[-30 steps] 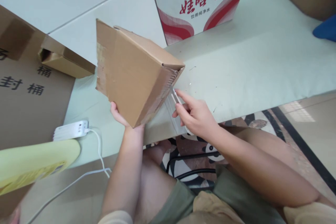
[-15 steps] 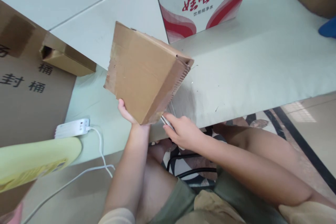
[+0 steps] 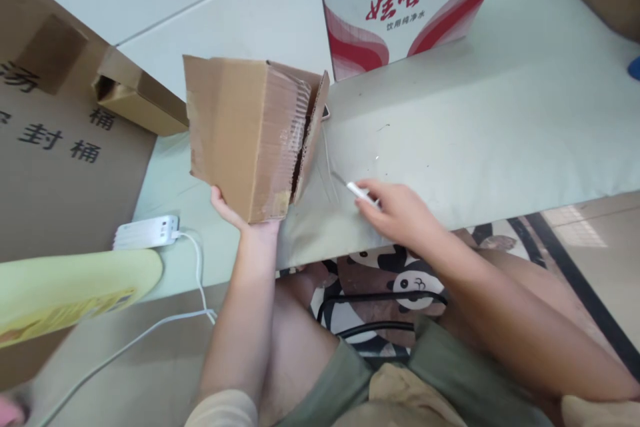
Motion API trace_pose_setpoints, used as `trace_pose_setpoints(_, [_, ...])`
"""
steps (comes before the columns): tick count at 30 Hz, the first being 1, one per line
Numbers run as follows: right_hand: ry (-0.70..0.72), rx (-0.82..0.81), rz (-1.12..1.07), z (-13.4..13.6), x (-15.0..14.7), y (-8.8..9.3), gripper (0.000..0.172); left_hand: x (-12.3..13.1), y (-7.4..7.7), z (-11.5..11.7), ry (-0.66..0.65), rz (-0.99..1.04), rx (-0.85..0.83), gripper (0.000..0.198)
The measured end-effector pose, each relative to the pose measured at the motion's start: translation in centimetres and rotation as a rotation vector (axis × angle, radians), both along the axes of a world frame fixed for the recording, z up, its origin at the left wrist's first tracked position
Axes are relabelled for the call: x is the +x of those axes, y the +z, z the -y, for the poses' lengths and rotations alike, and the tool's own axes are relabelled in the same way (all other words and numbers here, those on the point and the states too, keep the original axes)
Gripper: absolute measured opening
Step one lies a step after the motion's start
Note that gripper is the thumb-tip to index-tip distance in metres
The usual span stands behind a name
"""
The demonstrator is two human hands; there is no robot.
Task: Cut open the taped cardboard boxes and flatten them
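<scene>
While the left hand (image 3: 239, 219) holds the box (image 3: 230, 127) from its lower end, the box stands tilted over the desk (image 3: 410, 127), at 10 o'clock from the middle of the view. Its long axis is not certain to me, but the edge between the broad face and the taped side runs nearly from 12 to 6 o'clock. The taped side is turned to 3 o'clock, and there a dark gap separates it from a flap (image 3: 311, 143); at the opposite end another flap (image 3: 200, 117) sticks out between 9 and 10 o'clock. The knife (image 3: 361, 193) points its blade to 10 o'clock, with the handle toward 4, near the box but apart from it.

The left forearm (image 3: 245, 300) slants up from between 6 and 7 o'clock; the thumb (image 3: 219, 198) lies against the box and the hand grips it, though the other fingers are hidden. The right forearm (image 3: 480, 280) extends from 4 o'clock, and the fingers of the right hand (image 3: 400, 213) are closed around the knife's handle. Seen from the box, a white carton (image 3: 405, 20) stands at 2 o'clock, and a power bank (image 3: 147, 232) with its cable (image 3: 199, 267) lies at 8 o'clock, on the desk.
</scene>
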State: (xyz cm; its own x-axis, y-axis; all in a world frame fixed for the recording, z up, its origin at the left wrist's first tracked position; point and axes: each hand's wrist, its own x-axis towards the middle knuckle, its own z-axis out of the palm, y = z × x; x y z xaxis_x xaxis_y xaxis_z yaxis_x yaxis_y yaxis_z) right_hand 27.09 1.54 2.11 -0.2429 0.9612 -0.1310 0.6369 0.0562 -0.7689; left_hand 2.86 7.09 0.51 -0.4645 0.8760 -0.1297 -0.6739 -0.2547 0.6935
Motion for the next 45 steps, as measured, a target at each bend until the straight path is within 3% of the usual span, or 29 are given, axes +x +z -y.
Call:
trace_pose_setpoints(3, [-0.231, 0.04, 0.269, -1.7, 2.3, -1.0, 0.033, -0.3, 0.1, 0.3, -0.034, -0.037, 0.027, 0.045])
trace_pose_setpoints(5, [-0.274, 0.081, 0.349, -2.4, 3.4, -1.5, 0.035, -0.6, 0.1, 0.4, -0.069, -0.069, 0.03, 0.043])
trace_pose_setpoints(7, [-0.301, 0.167, 0.267, -2.6, 4.0, -1.5, 0.039, -0.9, -0.1, 0.4, -0.117, -0.121, 0.004, 0.042])
trace_pose_setpoints(11, [-0.392, 0.34, -0.096, -2.5, 4.5, -0.7, 0.042, -1.4, -0.8, 0.6, -0.281, -0.21, -0.157, 0.051])
trace_pose_setpoints(14, [-0.334, 0.306, -0.28, -2.6, 4.6, -0.7, 0.039, -1.3, -1.1, 0.9, -0.328, -0.217, -0.222, 0.059])
trace_pose_setpoints(19, [-0.314, 0.139, -0.44, -2.9, 4.2, -1.7, 0.044, -1.4, -1.7, 1.6, -0.123, -0.34, -0.057, 0.043])
trace_pose_setpoints(25, [-0.407, 0.058, -0.463, -2.7, 3.5, -0.7, 0.043, -3.6, -3.6, 2.7, -0.412, -0.342, -0.149, 0.052])
trace_pose_setpoints(28, [-0.427, 0.028, -0.442, -2.6, 3.3, -0.7, 0.043, -3.9, -4.6, 2.5, -0.44, -0.421, -0.181, 0.051])
trace_pose_setpoints(32, [-0.375, 0.083, -0.416, -2.7, 3.1, -1.6, 0.044, -3.1, -6.0, 1.4, -0.212, -0.572, -0.177, 0.047])
trace_pose_setpoints(34, [-0.325, 0.091, -0.412, -2.6, 3.0, -2.0, 0.047, -2.7, -6.4, 1.0, -0.07, -0.577, -0.152, 0.045])
trace_pose_setpoints(36, [-0.247, 0.063, -0.411, -2.5, 2.7, -2.1, 0.055, -2.6, -6.5, 0.8, -0.015, -0.543, -0.146, 0.043])
trace_pose_setpoints(40, [-0.109, 0.049, -0.347, -2.1, 2.2, -2.1, 0.077, -2.5, -5.8, 0.9, -0.095, -0.488, -0.147, 0.043])
trace_pose_setpoints(45, [-0.102, 0.14, -0.268, -2.1, 2.0, -3.0, 0.097, -2.5, -5.5, 1.4, -0.251, -0.449, -0.123, 0.053])
